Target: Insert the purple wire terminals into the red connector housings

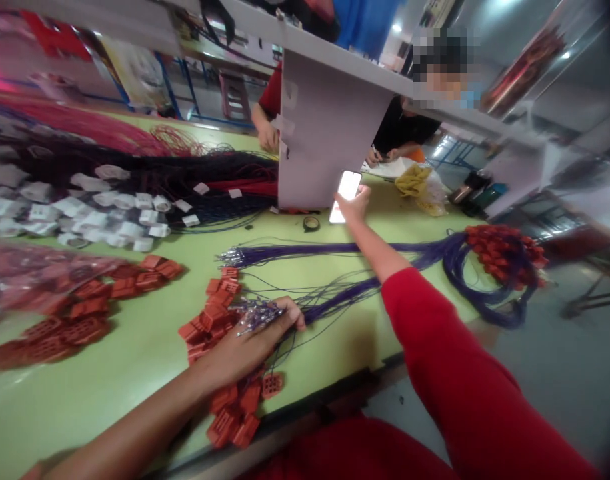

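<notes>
Reaching forward over the table, my right hand (353, 204) grips a smartphone (351, 183) with a bright white screen. My left hand (279, 323) is closed around a bundle of thin purple wires (335, 301); their metal-tipped ends (259, 316) stick out over the back of the hand. Orange-red plastic connectors (219, 303) lie in a heap beside and below that hand. A second purple wire bundle (305, 251) runs across the table, its terminal ends near the connectors. To the right, the wires coil around a cluster of red connectors (505, 253).
White connectors (109, 207) on dark wires pile up at left, near a plastic bag of red parts (39, 280). A roll of black tape (311, 224) lies before a grey upright panel (329, 127). Two people sit across; a yellow cloth (413, 181) lies at right.
</notes>
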A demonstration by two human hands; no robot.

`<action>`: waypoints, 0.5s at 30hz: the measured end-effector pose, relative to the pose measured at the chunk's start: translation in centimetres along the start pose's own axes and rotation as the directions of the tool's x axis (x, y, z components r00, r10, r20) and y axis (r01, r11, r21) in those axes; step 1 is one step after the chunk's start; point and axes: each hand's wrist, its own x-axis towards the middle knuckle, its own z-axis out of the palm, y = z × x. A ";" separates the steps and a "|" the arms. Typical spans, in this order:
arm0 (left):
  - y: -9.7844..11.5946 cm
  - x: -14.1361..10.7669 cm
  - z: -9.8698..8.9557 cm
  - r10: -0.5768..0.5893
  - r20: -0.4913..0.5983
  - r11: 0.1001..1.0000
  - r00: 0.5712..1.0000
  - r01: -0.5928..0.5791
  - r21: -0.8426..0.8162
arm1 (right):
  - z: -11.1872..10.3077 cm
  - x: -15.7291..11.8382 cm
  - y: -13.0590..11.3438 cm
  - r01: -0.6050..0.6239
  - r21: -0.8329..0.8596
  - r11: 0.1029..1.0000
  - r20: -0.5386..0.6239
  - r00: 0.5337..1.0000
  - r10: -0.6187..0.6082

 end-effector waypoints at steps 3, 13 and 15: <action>0.1 0.0 0.0 -0.006 0.004 1.000 1.000 0.006 0.006 | 0.5 -0.1 -0.3 -0.104 -0.002 0.995 -0.053 0.993 0.104; 0.5 0.1 -0.1 0.003 -0.015 0.999 1.000 -0.002 0.054 | 0.8 -0.9 -1.9 -0.161 -0.001 0.987 -0.075 0.984 0.161; 0.6 0.0 -0.1 0.003 -0.018 0.998 1.000 -0.001 0.066 | 0.8 -1.0 -2.0 -0.172 0.001 0.985 -0.073 0.982 0.172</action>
